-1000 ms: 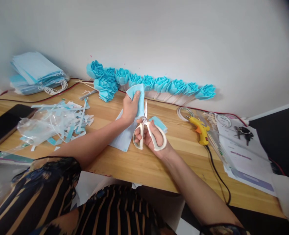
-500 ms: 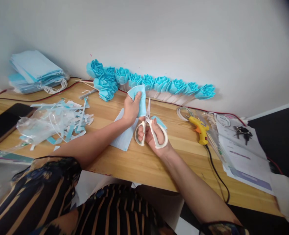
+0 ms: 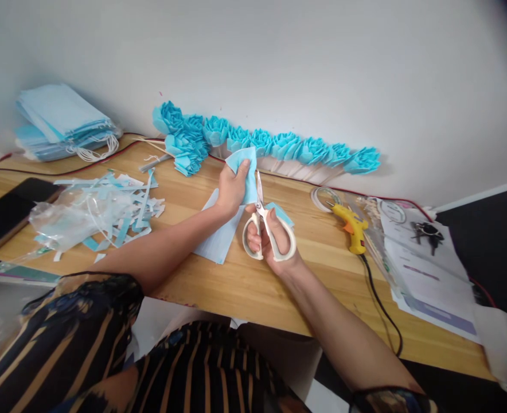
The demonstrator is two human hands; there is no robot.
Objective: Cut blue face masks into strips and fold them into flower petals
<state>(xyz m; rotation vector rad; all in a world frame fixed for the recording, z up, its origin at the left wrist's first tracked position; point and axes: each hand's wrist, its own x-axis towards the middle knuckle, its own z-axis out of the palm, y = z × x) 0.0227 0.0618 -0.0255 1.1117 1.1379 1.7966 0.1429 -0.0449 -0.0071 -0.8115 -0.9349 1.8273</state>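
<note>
My left hand (image 3: 233, 184) pinches a folded blue piece of fabric (image 3: 249, 172) above the table. Fingers and thumb of my right hand (image 3: 275, 238) pass through the white handles of a pair of scissors (image 3: 265, 221). The blades point up, close to the right edge of the fabric piece, and look nearly closed. Beneath my left wrist lies a light blue flat sheet (image 3: 217, 241) on the wooden table. A small blue piece (image 3: 280, 213) rests behind the scissors.
Blue fabric flowers (image 3: 285, 146) on sticks line the wall. A mask stack (image 3: 62, 120), scraps (image 3: 139, 209), a clear plastic bag (image 3: 79, 221) and a dark phone (image 3: 10, 209) are left. A yellow glue gun (image 3: 351, 226), keys (image 3: 428, 232) and papers (image 3: 425, 269) are right.
The scissor handles have drawn closer together, bringing the blades nearer each other. The left handle loop has shifted right, while my left hand and the fabric piece are almost unmoved.
</note>
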